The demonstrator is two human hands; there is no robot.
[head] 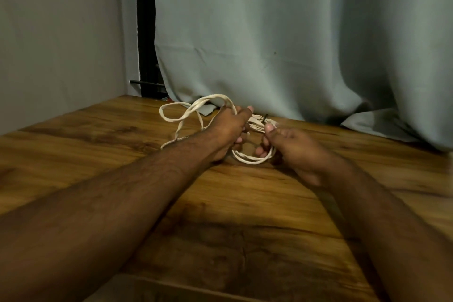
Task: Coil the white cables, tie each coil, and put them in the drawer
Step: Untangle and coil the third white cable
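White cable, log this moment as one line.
stage: coiling | left hand: gripping white cable | right hand: holding coil | loose loops on table

No legible text, labels, brands, numbers or signs anywhere in the head view. Checked the white cable (196, 108), the wooden table (245, 203) it lies on, the grey curtain (294, 44) behind the table and the wall (61, 32) left of the curtain: all unmarked. A small reddish item at the curtain's lower left edge is too small to read.
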